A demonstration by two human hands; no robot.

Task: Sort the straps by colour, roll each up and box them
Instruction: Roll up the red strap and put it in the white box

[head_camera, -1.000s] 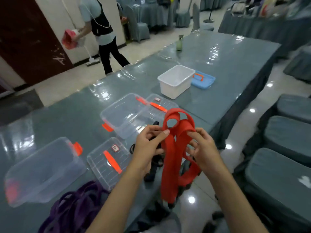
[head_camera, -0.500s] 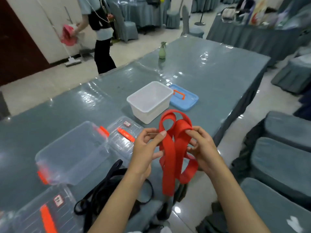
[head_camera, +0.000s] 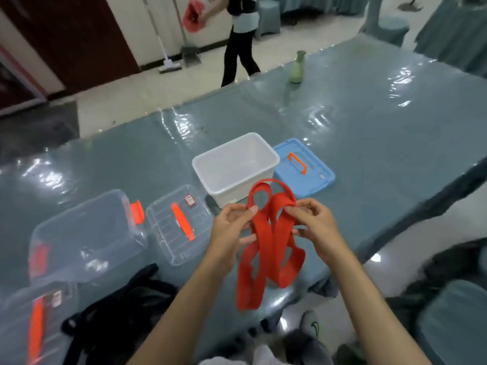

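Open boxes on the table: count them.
2: the white box behind the red strap, and the clear box at left. More may sit outside the frame.

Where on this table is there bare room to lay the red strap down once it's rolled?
Bare cloth runs beyond the white box and blue lid, out to the green vase, and along the table's right side. The near left is crowded: clear box, clear lid, black straps. Both hands, left hand and right hand, hold the red strap.

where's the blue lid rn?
Head view, right of centre: the blue lid lies flat on the table, against the right side of the white box, just beyond the held red strap.
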